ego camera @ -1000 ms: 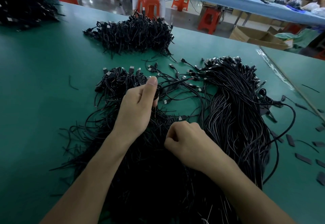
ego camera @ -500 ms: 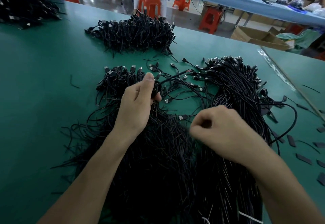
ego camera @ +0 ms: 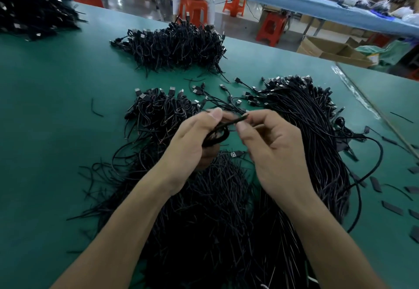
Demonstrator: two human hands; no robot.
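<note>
— Two hands, one cable: who holds what?

— The left hand (ego camera: pixel 190 143) grips a small black loop of cable (ego camera: pixel 216 135), with its fingers curled round the loop and its thumb laid on top. The right hand (ego camera: pixel 274 148) pinches the loose end of that same cable between thumb and forefinger, just beside the left thumb tip.

— Can you make out the end itself?

— Barely. It is blurred, and I cannot tell whether a plug sits on it. I cannot count the turns in the loop either, because the left palm hides its lower half.

— What lies under the fingers?

— A heap of black cables (ego camera: pixel 204 209) on the green table (ego camera: pixel 56 107). The forearms cover much of it, and the bottom edge cuts it off. One plug (ego camera: pixel 233 154) shows just below the right fingers.

— And beyond them?

— Just past the left fingertips is a pile of coiled cables (ego camera: pixel 158 112) with plugs sticking up. Past the right fingers, on their outer side, runs a long bundle (ego camera: pixel 317 134) of straight cables. Another pile (ego camera: pixel 174 48) sits well apart from both hands. A corner pile (ego camera: pixel 29 16), far off past the left fingers, is cut by the frame.
</note>
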